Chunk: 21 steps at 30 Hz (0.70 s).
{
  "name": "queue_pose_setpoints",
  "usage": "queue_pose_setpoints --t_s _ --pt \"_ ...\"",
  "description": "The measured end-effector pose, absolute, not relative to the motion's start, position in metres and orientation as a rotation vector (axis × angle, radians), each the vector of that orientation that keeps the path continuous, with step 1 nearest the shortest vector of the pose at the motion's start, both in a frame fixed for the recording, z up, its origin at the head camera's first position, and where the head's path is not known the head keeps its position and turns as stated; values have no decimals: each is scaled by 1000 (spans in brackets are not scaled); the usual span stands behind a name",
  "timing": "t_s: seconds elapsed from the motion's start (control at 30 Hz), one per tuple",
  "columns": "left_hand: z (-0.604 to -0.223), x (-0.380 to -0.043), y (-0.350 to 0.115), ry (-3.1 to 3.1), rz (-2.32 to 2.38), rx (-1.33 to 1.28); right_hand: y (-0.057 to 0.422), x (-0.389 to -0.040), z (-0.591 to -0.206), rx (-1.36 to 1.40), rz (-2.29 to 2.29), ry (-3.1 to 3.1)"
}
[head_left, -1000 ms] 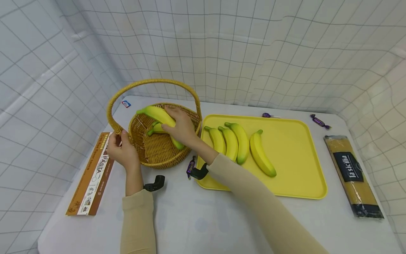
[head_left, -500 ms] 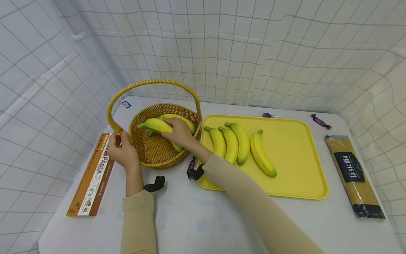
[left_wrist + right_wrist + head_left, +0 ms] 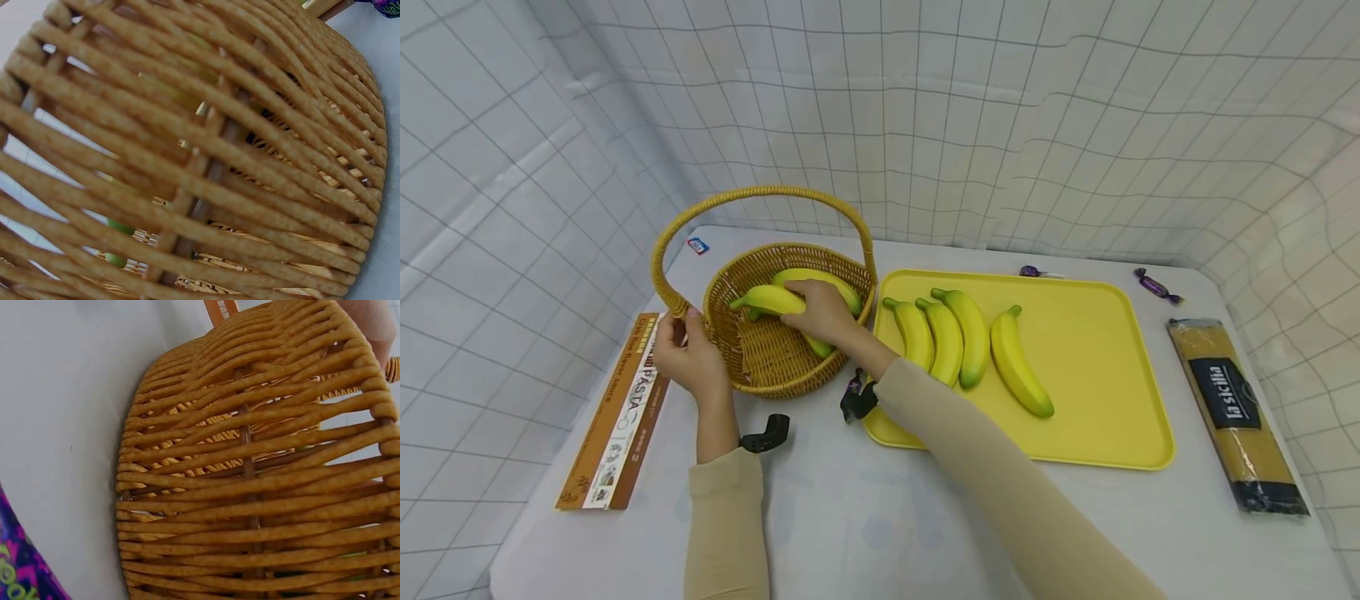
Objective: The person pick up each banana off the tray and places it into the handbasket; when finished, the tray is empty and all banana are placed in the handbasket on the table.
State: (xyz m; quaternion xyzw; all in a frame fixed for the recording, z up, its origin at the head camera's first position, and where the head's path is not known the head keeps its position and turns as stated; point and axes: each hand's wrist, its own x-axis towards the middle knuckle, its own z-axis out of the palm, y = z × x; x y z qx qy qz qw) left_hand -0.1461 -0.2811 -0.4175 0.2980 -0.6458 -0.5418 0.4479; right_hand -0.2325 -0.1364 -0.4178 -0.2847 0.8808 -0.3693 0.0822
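Observation:
My left hand [image 3: 691, 354] pinches the foot of the handle [image 3: 752, 193] on the left side of a wicker basket [image 3: 778, 387]. My right hand [image 3: 826, 315] reaches into the basket and grips a yellow banana [image 3: 769, 297] with a green stem; its other tip shows below the hand. Behind it lies another banana [image 3: 808, 276], and a green stem shows beneath the held one. Several bananas, including the rightmost banana [image 3: 1018, 367], lie on a yellow tray [image 3: 1097, 375]. Wicker wall fills both wrist views, hiding the held banana from them almost wholly.
A pasta box [image 3: 617, 417] lies left of the basket, a spaghetti pack [image 3: 1232, 408] right of the tray. Purple wrapped candies, one candy [image 3: 1156, 287] at the back right, and a lollipop [image 3: 1032, 272] lie around. Netted white walls border the table.
My right hand has lowered the banana into the basket, settling slightly down over the last second. The banana behind has come into fuller view. My left hand stays on the handle.

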Motion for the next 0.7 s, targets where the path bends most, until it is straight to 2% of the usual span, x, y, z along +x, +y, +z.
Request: queue_pose_setpoints --t_s 0.27,0.43,0.7 --pt "-421 -148 -286 -1594 -1334 712 -141 -234 -416 -900 -970 2607" --pt "-410 -144 -279 -1594 -1331 721 -142 -237 -416 -899 -937 2603" --pt "-420 -146 -285 -1591 -1338 697 -144 -239 -418 -915 -843 2616"
